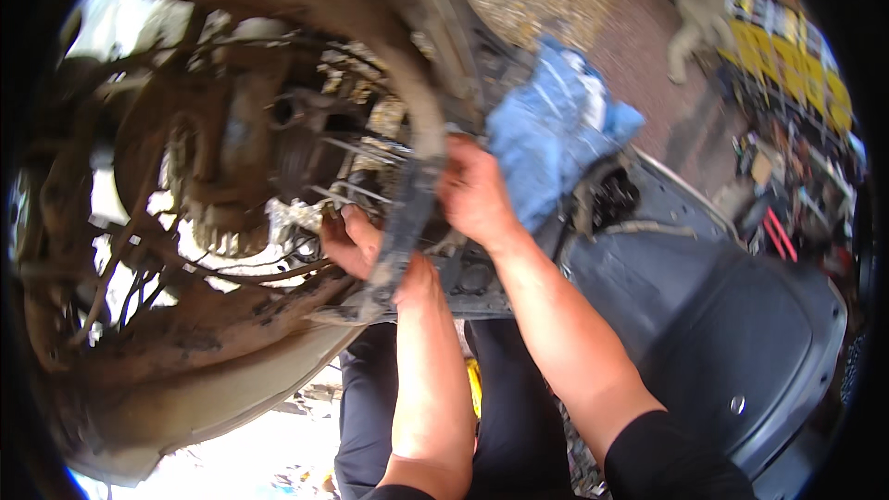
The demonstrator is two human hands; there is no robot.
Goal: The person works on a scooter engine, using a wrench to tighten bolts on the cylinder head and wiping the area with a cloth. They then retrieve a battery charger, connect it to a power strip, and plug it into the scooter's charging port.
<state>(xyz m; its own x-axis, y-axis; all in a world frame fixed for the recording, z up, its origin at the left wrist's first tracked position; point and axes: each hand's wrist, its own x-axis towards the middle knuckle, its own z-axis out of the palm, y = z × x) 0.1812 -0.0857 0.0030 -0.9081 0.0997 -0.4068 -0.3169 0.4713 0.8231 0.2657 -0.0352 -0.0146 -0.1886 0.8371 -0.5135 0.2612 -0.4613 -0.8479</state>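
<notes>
One half-curled left hand (354, 243) lies behind the dark bar (408, 218); curled right hand (474, 187) beside it; grips unclear.

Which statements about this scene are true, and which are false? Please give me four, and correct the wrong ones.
1. The blue cloth lies to the right of the right hand. True.
2. The left hand is wholly to the right of the dark bar. False: its fingers show on the left side.
3. Both forearms are bare. True.
4. The grey panel is at the upper left. False: it is at the lower right.
</notes>
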